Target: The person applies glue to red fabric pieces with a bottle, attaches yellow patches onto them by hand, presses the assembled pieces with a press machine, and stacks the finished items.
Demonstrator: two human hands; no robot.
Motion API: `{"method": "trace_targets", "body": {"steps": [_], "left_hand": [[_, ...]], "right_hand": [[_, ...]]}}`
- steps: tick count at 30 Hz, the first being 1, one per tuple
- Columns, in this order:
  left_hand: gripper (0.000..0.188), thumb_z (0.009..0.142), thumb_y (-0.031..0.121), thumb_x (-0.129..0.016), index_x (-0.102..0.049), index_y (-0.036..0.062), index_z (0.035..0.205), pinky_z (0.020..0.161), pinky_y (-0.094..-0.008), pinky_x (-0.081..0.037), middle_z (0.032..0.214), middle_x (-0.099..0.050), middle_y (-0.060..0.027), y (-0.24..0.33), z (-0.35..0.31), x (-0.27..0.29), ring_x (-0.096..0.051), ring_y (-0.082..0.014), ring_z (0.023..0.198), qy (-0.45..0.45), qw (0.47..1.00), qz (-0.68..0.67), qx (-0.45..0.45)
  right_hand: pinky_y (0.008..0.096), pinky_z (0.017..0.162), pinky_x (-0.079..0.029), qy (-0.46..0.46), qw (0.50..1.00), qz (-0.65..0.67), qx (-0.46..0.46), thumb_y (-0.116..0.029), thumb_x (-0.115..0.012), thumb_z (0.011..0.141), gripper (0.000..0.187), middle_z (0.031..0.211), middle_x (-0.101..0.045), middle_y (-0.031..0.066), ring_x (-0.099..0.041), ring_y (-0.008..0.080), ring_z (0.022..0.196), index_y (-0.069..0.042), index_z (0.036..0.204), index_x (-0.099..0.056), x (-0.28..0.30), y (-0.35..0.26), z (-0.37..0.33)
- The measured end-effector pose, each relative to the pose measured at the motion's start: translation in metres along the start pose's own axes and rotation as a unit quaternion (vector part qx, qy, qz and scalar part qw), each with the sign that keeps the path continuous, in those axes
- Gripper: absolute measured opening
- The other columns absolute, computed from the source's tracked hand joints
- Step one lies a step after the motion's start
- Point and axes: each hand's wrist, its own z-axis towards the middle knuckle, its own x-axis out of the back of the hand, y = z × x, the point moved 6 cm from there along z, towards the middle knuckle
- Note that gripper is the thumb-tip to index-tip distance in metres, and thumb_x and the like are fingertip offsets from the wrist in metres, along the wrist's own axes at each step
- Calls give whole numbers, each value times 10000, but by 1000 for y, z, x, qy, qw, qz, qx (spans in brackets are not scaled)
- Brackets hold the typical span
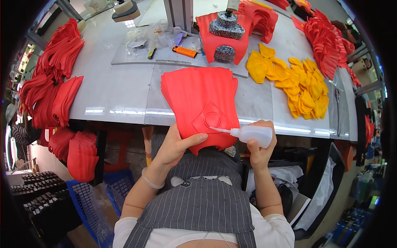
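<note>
A stack of thin red sheets (198, 87), curved at the edges, overhangs the table's near edge in front of me. Its top sheet bears a raised diamond outline with a ring inside. My left hand (175, 144) grips the stack's near left edge, thumb on top and the other fingers underneath. In my right hand (261, 153) is a white squeeze bottle (256, 134), tilted nearly level. Its thin nozzle points left, with the tip at the lower side of the ring. Whether any liquid comes out is too small to tell.
Yellow pieces (306, 89) lie heaped at the right. Red piles stand at the far left (62, 49) and far right (324, 45). Behind the stack, a speckled press block (226, 29) rests over a red piece (206, 37). An orange box cutter (185, 51) lies left of it.
</note>
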Motion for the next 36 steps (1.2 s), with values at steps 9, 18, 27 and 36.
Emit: {"method": "trace_targets", "body": {"steps": [9,18,27,36], "left_hand": [[500,807,17,-709,-488,-44,1251,941,-309,-473,1181,-602,-117,0,0,0,-585,-170,1077,-4,1000,0,2],[527,802,23,-710,-470,-52,1265,961,-321,-459,1198,-590,-124,1,2,-2,-573,-187,1107,-16,1000,-22,14],[565,799,36,-706,-448,-43,1295,999,-337,-423,1235,-566,-123,-1,0,-1,-544,-198,1154,-9,999,-48,20],[558,809,45,-687,-446,-41,1306,998,-336,-415,1245,-563,-120,4,-2,0,-539,-196,1161,-3,999,-36,16]], "right_hand": [[242,654,-464,-22,997,-66,35,-172,-776,760,362,852,-619,89,-605,138,733,1,994,-561,-5,-11,3],[286,709,-450,89,991,40,-90,-315,-714,823,405,857,-540,80,-534,152,770,-18,1003,-503,32,25,-12],[256,867,-465,261,934,-240,36,-138,-647,907,346,1125,-627,206,-607,217,1040,-25,1178,-463,195,30,3],[291,808,-486,457,787,-414,-20,-174,-726,847,496,1042,-651,164,-623,218,922,-18,1228,-449,289,45,-14]]}}
